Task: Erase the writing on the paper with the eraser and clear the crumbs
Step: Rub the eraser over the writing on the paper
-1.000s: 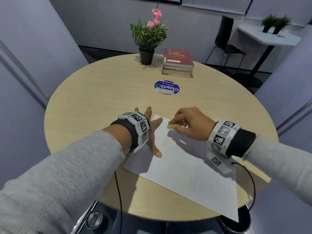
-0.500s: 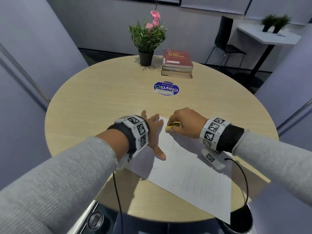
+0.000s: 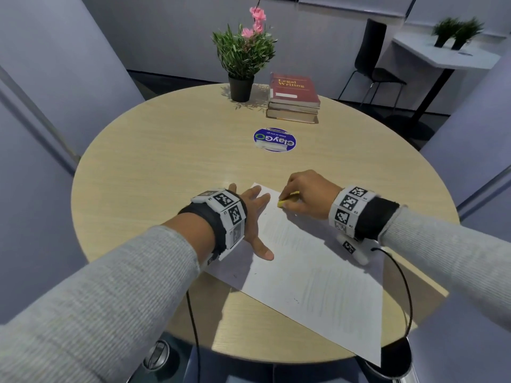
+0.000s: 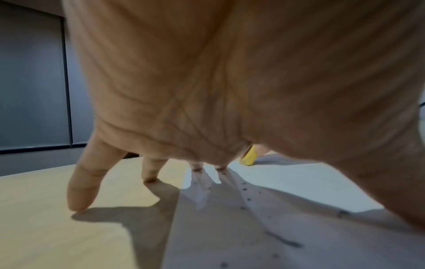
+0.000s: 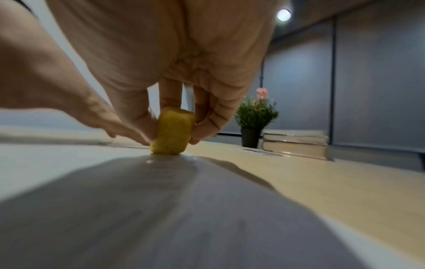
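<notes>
On the near half of the round table [image 3: 143, 172], the scene is set out from near to far.

Paper [image 3: 312, 286]: a white sheet is laid flat and skewed, its near corner carried past the table's edge; faint lines of writing are seen across it.

Crumbs [image 4: 244, 189]: small dark specks are scattered on the sheet near the left fingers, as shown by the left wrist view.

Left hand [image 3: 253, 217]: it is spread, fingers straight; the thumb and two fingertips are pressed on the sheet's left edge, while the other two fingers are set down on the bare wood beside it.

Right hand [image 3: 307, 194]: it is curled over the sheet's far corner, with the eraser pinched between thumb and fingers.

Eraser [image 5: 172, 133]: a small yellow block is held upright, its lower end pressed to the paper near the far corner, just beside the left fingertips.

Sticker [image 3: 274, 139]: a round blue label is seen flat at mid-table.

Books [image 3: 294, 98]: a stack topped by a red volume is placed at the far edge.

Potted plant [image 3: 243, 56]: green with pink flowers, it is stood just left of the books.
</notes>
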Demonstrator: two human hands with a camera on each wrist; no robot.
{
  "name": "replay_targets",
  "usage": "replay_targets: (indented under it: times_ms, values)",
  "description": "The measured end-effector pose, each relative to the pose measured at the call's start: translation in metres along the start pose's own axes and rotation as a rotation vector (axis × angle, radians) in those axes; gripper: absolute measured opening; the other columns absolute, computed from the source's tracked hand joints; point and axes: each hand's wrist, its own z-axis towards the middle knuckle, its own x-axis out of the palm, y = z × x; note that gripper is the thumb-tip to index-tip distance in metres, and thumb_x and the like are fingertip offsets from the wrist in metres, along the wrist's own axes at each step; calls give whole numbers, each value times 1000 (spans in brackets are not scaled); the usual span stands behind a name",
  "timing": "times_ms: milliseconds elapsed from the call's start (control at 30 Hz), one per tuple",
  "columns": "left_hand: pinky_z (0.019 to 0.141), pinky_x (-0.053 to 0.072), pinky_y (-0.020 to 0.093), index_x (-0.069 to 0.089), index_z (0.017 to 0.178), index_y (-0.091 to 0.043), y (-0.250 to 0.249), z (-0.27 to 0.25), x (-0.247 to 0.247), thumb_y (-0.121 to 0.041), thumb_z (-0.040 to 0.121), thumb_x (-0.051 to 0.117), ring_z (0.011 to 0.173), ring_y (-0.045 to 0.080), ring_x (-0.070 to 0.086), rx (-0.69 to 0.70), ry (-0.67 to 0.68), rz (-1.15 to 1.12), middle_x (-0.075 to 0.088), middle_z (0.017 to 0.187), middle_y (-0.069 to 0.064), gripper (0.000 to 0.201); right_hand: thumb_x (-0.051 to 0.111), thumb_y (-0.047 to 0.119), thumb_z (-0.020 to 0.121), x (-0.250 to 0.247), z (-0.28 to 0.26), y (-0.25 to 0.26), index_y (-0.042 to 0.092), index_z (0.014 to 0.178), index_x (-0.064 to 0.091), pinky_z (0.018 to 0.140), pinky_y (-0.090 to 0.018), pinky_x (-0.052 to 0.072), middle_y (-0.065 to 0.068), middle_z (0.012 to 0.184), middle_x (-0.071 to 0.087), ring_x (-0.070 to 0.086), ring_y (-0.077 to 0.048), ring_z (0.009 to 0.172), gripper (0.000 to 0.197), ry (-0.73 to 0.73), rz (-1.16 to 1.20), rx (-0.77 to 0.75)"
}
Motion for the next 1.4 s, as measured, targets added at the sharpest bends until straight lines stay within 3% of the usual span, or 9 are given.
replay_targets:
  times_ms: [167, 333, 500, 667, 867, 1033, 1133, 1300, 1400]
  values:
    - [117, -4, 60, -20, 156, -31, -6, -8, -4, -75, 69, 69, 148, 33, -23, 26, -40, 41, -24, 163, -4, 131, 65, 27, 84, 8, -17, 27, 17, 94, 76, 65, -15, 40, 23, 73, 46, 47, 4, 64, 18, 119, 56, -257]
    - [118, 0, 65, -19, 155, -32, 1, 10, 6, -87, 55, 67, 148, 38, -23, 19, -55, 17, -23, 163, -4, 143, 64, 27, 85, -1, 3, 7, 16, 99, 75, 77, -32, 50, 2, 84, 61, 57, -15, 80, 21, -1, 19, -31]
    - [118, -3, 58, -12, 158, -27, -8, -12, -1, -73, 71, 70, 150, 32, -17, 70, -98, 57, -16, 165, 0, 128, 64, 27, 84, 11, -21, 38, 15, 89, 76, 65, -22, 44, 15, 69, 50, 48, -5, 63, 17, 144, 78, -286]
    - [118, 2, 64, -17, 156, -31, -4, -6, 1, -80, 65, 68, 148, 41, -19, 9, -49, 42, -21, 164, -3, 134, 64, 31, 85, -1, 1, 10, 19, 100, 75, 74, -29, 48, 2, 84, 60, 57, -15, 80, 22, 27, 19, -67]
    - [118, -2, 58, -14, 158, -26, -7, -14, -2, -73, 71, 69, 150, 33, -18, 62, -88, 62, -18, 165, 0, 129, 63, 28, 85, 10, -24, 39, 17, 91, 76, 64, -18, 41, 21, 69, 44, 46, -1, 62, 18, 142, 70, -302]
    - [120, -6, 58, -17, 157, -25, -4, -5, 2, -79, 68, 66, 150, 29, -20, 60, -72, 84, -20, 164, 2, 133, 63, 25, 85, 3, -9, 20, 17, 96, 76, 71, -32, 49, 1, 83, 57, 58, -19, 77, 19, 21, -2, -160]
    - [120, -5, 57, -13, 158, -23, -7, -11, -1, -74, 72, 68, 150, 28, -19, 84, -96, 100, -18, 165, 2, 129, 62, 24, 84, 13, -30, 44, 17, 89, 76, 66, -28, 45, 4, 79, 53, 49, -13, 67, 17, 133, 14, -357]
    - [121, -6, 56, -20, 156, -25, -5, -5, 1, -81, 68, 64, 149, 30, -22, 32, -59, 103, -23, 163, 1, 133, 63, 29, 86, -2, -13, 14, 19, 101, 75, 73, -28, 47, 2, 85, 60, 55, -12, 75, 22, 25, -13, -123]
    - [120, -2, 60, -21, 155, -30, -4, -3, 1, -82, 65, 65, 148, 38, -21, 10, -46, 82, -24, 163, -2, 135, 63, 27, 84, 11, -26, 30, 19, 94, 76, 69, -28, 47, 3, 79, 56, 49, -10, 69, 18, 52, 18, -258]
